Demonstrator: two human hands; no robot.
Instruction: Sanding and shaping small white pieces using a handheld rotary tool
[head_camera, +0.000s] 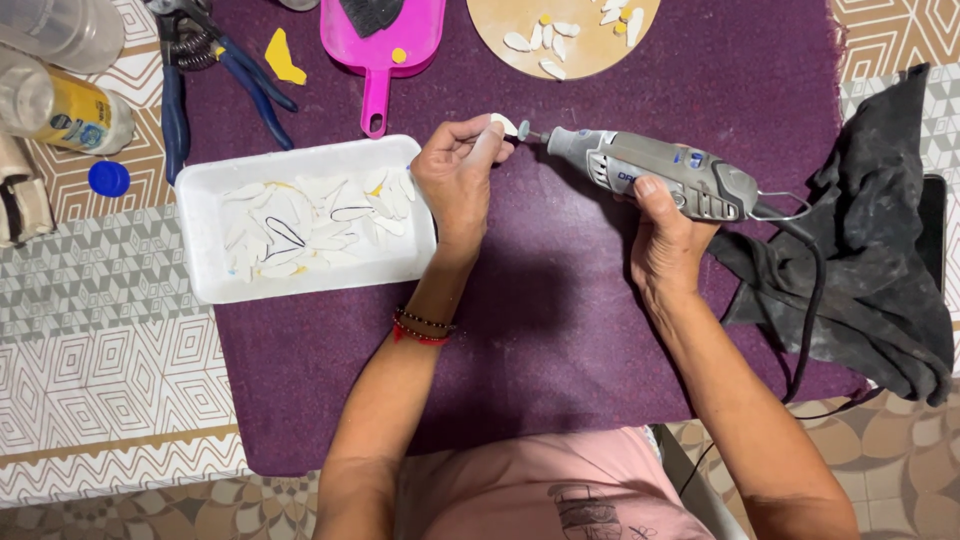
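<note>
1. Nearest the camera: pink shirt (560, 490) at the bottom edge; both forearms reach up over a purple mat (540, 330) on the table (110, 370).
2. Left hand (458, 178): grip closed narrow on a small white piece (503, 123), pinched at the fingertips; beaded bracelets (422, 327) on the wrist.
3. Right hand (665, 235): grip wrapped round the body of a grey corded rotary tool (655, 168); its tip touches the white piece, above the mat, just right of the white tray (205, 240).
4. The piece looks thin, stiff, brittle and light; likely slippery with dust; best held by its edges, fingers clear of the bit.
5. Tool looks rigid, moderately heavy; hold mid-body; cord trails right.
6. Tray holds many similar white shards; blue pliers (215, 70), pink scoop (380, 45), round wooden board (565, 35), glue bottle (70, 110), dark cloth (870, 260) around.
</note>
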